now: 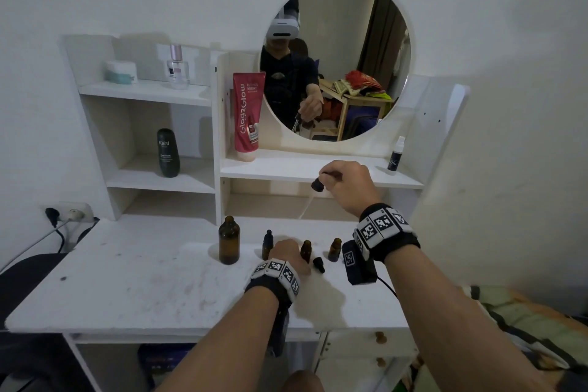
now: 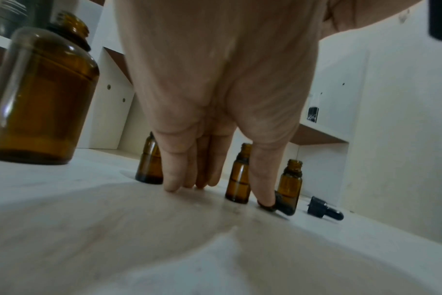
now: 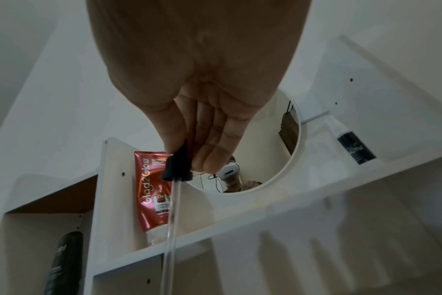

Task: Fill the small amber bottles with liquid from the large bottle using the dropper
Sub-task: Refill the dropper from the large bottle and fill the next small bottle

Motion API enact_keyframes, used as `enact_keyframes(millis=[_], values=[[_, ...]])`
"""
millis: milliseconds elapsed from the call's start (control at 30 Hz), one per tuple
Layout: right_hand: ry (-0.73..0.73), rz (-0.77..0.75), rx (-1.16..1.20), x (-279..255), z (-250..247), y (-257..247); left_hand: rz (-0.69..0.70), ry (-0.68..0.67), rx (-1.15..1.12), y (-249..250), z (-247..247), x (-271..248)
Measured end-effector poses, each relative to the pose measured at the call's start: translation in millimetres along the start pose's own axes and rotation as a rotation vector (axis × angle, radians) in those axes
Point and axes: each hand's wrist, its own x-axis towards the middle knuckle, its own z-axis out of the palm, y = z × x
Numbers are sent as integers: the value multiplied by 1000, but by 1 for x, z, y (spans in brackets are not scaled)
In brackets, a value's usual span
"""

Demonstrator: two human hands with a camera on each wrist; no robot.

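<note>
The large amber bottle [image 1: 229,240] [image 2: 38,99] stands uncapped on the white desk [image 1: 143,280]. Right of it are three small amber bottles: one wearing a black dropper cap [image 1: 267,243], and two uncapped ones [image 1: 306,250] [image 1: 334,248]. My left hand [image 1: 288,251] [image 2: 217,193] rests its straight fingertips on the desk between them, with the thumb beside the middle bottle [image 2: 239,177], gripping nothing. My right hand [image 1: 331,180] [image 3: 189,157] is raised above the bottles and pinches the dropper [image 1: 318,184] [image 3: 177,169] by its black top. Its glass tube [image 3: 172,219] points down.
Two loose black dropper caps [image 2: 281,203] [image 2: 324,208] lie on the desk by the small bottles. A shelf unit with a round mirror [image 1: 337,57], a red tube [image 1: 246,118], a dark bottle [image 1: 168,153] and a spray bottle [image 1: 394,156] stands behind. A socket with cables [image 1: 63,216] is at left.
</note>
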Motion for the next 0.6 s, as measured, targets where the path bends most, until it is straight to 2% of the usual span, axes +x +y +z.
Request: enact_keyframes(millis=[67, 200, 367, 467, 600], values=[[22, -35, 31, 2, 5, -13, 10, -95, -30, -2, -6, -4], [27, -118, 83, 5, 23, -43, 27, -183, -81, -14, -18, -18], [-28, -181, 84, 8, 48, -78, 40, -304, -164, -60, -34, -31], [-39, -208, 64, 10, 58, -94, -50, -255, -153, -97, -48, -32], [-72, -222, 27, 12, 67, -108, -183, -15, -261, -140, -59, -22]])
